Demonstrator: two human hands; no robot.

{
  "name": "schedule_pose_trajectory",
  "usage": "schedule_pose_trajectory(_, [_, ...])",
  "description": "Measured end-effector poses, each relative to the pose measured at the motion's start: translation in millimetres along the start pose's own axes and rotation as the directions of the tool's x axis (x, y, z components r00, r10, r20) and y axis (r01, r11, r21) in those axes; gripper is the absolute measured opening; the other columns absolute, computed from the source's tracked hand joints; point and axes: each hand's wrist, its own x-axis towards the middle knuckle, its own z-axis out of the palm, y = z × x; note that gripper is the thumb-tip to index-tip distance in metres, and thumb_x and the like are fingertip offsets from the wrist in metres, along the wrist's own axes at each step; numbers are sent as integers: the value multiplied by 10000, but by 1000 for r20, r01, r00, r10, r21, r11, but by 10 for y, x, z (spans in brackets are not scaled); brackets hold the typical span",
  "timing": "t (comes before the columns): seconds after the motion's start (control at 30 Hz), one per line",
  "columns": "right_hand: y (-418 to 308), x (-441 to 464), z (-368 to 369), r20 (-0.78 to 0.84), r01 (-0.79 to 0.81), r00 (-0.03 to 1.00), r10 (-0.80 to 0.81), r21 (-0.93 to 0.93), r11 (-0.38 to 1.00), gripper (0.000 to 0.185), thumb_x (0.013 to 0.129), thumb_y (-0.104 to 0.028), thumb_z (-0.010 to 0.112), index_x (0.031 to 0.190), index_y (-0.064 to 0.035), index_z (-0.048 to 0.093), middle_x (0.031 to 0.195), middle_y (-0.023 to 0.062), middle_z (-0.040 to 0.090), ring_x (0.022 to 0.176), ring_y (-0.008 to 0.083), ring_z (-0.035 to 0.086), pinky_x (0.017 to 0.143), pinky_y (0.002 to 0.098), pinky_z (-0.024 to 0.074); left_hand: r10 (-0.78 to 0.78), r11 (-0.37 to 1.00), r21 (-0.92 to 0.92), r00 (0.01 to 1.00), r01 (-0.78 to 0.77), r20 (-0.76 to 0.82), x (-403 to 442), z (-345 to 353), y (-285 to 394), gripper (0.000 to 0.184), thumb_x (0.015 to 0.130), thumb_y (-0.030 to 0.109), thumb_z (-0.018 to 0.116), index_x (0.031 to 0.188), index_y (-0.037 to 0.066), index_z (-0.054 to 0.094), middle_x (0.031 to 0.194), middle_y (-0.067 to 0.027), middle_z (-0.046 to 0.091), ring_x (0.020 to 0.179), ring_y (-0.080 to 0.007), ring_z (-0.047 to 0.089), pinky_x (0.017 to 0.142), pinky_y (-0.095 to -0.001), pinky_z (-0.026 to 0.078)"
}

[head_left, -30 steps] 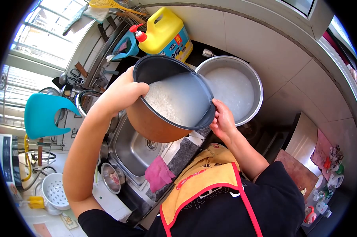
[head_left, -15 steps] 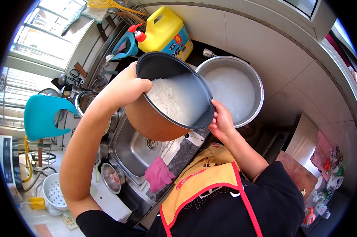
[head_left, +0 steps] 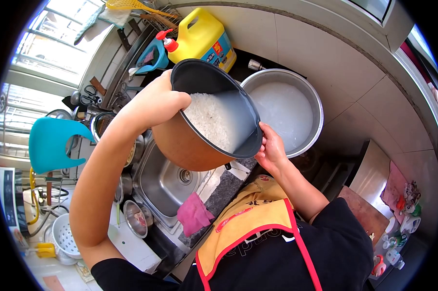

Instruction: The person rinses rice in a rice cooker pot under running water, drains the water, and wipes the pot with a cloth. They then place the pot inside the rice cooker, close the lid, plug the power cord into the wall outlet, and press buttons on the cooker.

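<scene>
A brown rice cooker pot (head_left: 180, 145) with a dark inner wall is tilted to the right over the edge of the sink. Wet white rice (head_left: 207, 116) lies inside it, and cloudy water gathers toward its right, lower side. My left hand (head_left: 165, 102) is closed over the pot's left rim. At the right rim, my right hand (head_left: 270, 145) grips with thumb and fingers. Just beyond the lowered rim stands a round metal basin (head_left: 319, 109) holding whitish, cloudy water (head_left: 283, 114). The pot's rim overlaps the basin's near left edge in view.
Below the pot is a steel sink (head_left: 156, 189), with a pink cloth (head_left: 195, 214) on its front edge. A yellow jug (head_left: 199, 34) with a red pump stands behind. Metal bowls (head_left: 135, 218) and a white colander (head_left: 66, 235) are at the left. A cutting board (head_left: 367, 211) lies at right.
My left hand has raised the pot's left side slightly and shifted it a little to the right, so it tips a bit more. My right hand stays nearly in place.
</scene>
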Motion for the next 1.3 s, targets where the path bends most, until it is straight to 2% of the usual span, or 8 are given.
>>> schedule_pose_trajectory(0.3, [-11,-7,41,-24,-8,1000,9,12,1000,216,904,-233,426,714,-130,435,493,-71,288,379,47,248,297,170,191,-2,1000,10,1000,2,-16,34,0,35,512,618,38,471,1124,-38,479,923,-96,572,852,-152,521,801,-251,411])
schedule_pose_trajectory(0.47, [-7,4,40,-23,-14,1000,15,19,1000,223,903,-231,430,704,-129,428,496,-74,276,382,44,244,300,169,195,7,1000,22,999,-7,-35,46,-4,75,345,634,60,499,958,-52,536,819,-124,602,776,-191,548,743,-280,426])
schedule_pose_trajectory(0.63, [14,89,-85,85,-55,995,52,39,998,167,924,-233,375,815,-112,415,529,-21,364,403,72,331,330,199,223,35,999,15,998,-34,-59,62,2,71,324,630,66,497,924,-61,543,793,-132,600,750,-194,550,726,-284,428])
schedule_pose_trajectory(0.87, [35,109,-77,112,-67,992,61,45,997,180,925,-234,371,799,-113,414,525,-36,335,403,72,329,331,200,224,1,994,107,999,4,-41,102,-30,71,323,632,71,503,919,-70,544,790,-154,600,738,-206,562,706,-293,436])
schedule_pose_trajectory(0.93, [36,64,5,18,-34,999,33,49,998,260,908,-239,411,680,-120,451,494,-64,330,386,47,261,301,172,182,12,993,117,997,-2,-78,132,-19,9,312,633,72,508,908,-70,548,786,-159,602,742,-211,567,710,-293,437])
schedule_pose_trajectory(1.1, [47,100,-59,38,-54,998,53,34,998,218,914,-246,398,741,-120,441,510,-48,354,393,57,296,315,183,200,28,992,123,993,-14,-114,100,-7,46,300,637,82,522,893,-71,556,787,-173,609,768,-227,585,727,-298,442])
schedule_pose_trajectory(1.2, [57,129,-117,86,-74,994,71,28,997,178,919,-252,386,805,-122,431,532,-34,381,404,66,331,331,194,218,31,993,119,998,-24,-63,102,-22,70,310,638,87,526,902,-73,556,803,-180,611,777,-234,589,736,-304,443])
schedule_pose_trajectory(1.3, [57,115,-103,80,-75,994,73,22,997,178,918,-259,389,806,-128,436,533,-33,391,404,65,331,330,194,216,-11,984,179,1000,9,8,116,-35,79,482,647,63,485,1118,-37,474,908,-111,586,840,-171,545,798,-276,423])
